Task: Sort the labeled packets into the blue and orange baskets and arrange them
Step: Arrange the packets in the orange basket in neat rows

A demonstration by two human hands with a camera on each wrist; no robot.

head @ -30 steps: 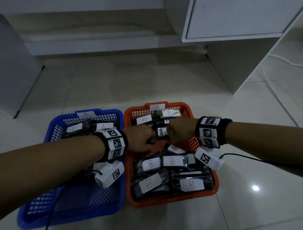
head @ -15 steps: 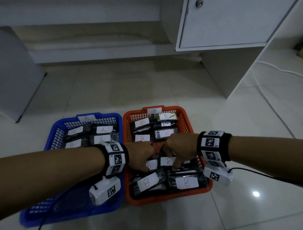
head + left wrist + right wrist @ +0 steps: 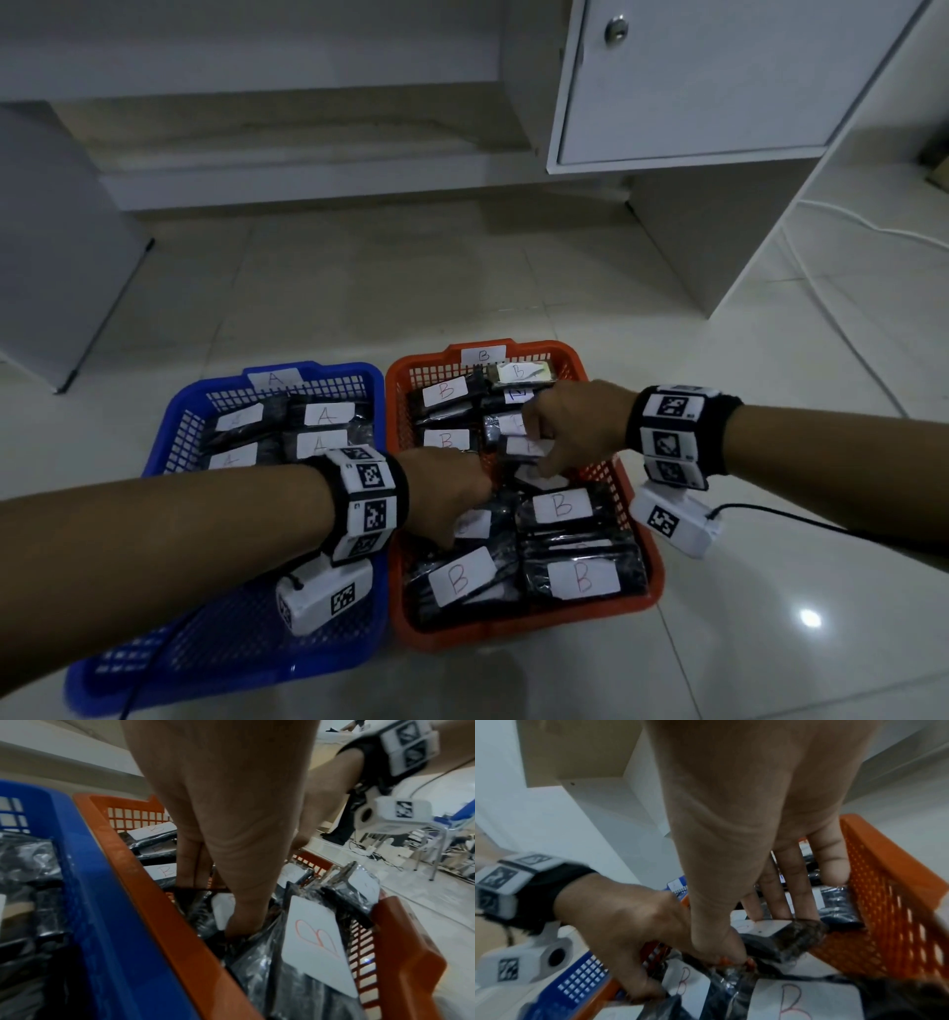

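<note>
Both hands have moved from the far rows of the orange basket (image 3: 606, 370) to its middle, so arranging goes on there. The right hand (image 3: 570, 437) pinches a B packet (image 3: 777, 931); the left hand (image 3: 447, 493) grips another (image 3: 475, 524). The blue basket (image 3: 328, 372), left, holds A packets (image 3: 328, 413). Packed neighbours crowd the fingers.

Two baskets sit side by side on the floor (image 3: 318, 288), touching: the A basket (image 3: 179, 411) on the left, the B basket (image 3: 644, 539) on the right. A-labelled packets (image 3: 328, 413) lie in the far end of the left one, B-labelled packets (image 3: 583, 578) fill the right one. Both hands are inside the B basket, left hand (image 3: 444, 488) nearer, right hand (image 3: 575, 426) further back. A cabinet (image 3: 693, 77) stands behind, to the right.
</note>
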